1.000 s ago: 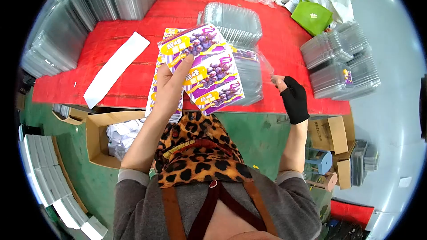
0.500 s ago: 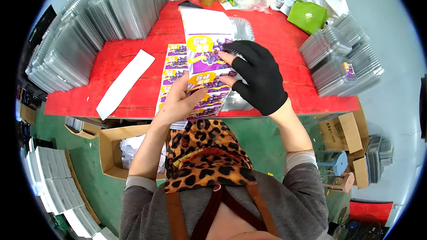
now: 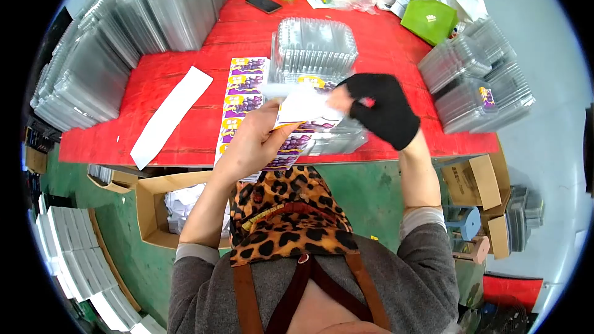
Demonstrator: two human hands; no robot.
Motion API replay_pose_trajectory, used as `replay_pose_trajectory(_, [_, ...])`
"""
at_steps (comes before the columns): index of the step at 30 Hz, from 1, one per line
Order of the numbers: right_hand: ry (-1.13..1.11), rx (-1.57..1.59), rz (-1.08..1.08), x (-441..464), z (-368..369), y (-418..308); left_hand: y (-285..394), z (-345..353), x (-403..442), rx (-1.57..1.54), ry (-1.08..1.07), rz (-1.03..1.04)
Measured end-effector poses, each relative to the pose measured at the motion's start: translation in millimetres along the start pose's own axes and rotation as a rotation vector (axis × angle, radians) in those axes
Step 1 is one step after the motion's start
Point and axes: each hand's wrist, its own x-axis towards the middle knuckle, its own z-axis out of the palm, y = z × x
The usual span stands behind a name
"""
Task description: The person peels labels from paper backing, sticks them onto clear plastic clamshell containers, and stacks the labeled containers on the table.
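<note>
My left hand is bare and closed on a sheet of grape labels, printed purple and yellow. The sheet's upper part is bent over, so its white back shows. My right hand, in a black fingerless glove, is at the sheet's right edge with fingertips drawn together. Motion blurs those fingertips, and what they pinch cannot be made out. More label sheets lie flat on the table beside my left hand. Just beyond the hands is a stack of clear plastic clamshell boxes; other clear plastic lies under my right hand.
The red table carries tall stacks of clear containers at left and more containers at right. A white paper strip, a phone and a green bag also lie there. An open carton holds paper scraps below.
The label sheet has come down and bent over, uncovering the clamshell stack and the phone. My right hand has moved right and slightly down; my left hand keeps its hold.
</note>
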Motion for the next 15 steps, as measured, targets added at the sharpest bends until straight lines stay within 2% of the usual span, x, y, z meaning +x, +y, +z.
replay_pose_trajectory(1, [0.106, 0.082, 0.152, -2, -11, -5, -1, -2, 2, 0.029, -0.015, 0.068])
replay_pose_trajectory(3, [0.556, 0.187, 0.131, -13, -30, 3, -16, -11, -2, -0.230, -0.016, -0.103])
replay_pose_trajectory(4, [0.774, 0.098, 0.180, -23, -40, 1, -27, -15, -6, -0.361, -0.016, -0.189])
replay_pose_trajectory(5, [0.896, 0.260, 0.080, -28, -45, -3, -35, -18, 0, -0.428, 0.119, -0.365])
replay_pose_trajectory(6, [0.908, 0.312, -0.035, -44, -53, 9, -37, -21, 2, -1.049, 0.219, -0.376])
replay_pose_trajectory(8, [0.942, 0.262, -0.058, -70, -43, 17, -35, -37, 18, -1.497, 0.143, -0.226])
replay_pose_trajectory(10, [0.337, 0.432, -0.280, -82, -41, 10, -41, -46, 29, -1.554, 0.086, -0.157])
replay_pose_trajectory(11, [0.229, 0.416, -0.235, -87, -38, 9, -34, -40, 35, -1.781, 0.165, -0.053])
replay_pose_trajectory(12, [0.121, 0.401, -0.186, -92, -33, 9, -43, -40, 40, -1.803, 0.166, 0.020])
replay_pose_trajectory(14, [0.135, 0.130, -0.050, -97, -14, 5, -29, -38, 49, -1.750, 0.364, -0.062])
replay_pose_trajectory(15, [0.192, -0.137, -0.079, -90, 0, 3, -23, -37, 52, -1.758, 0.372, -0.067])
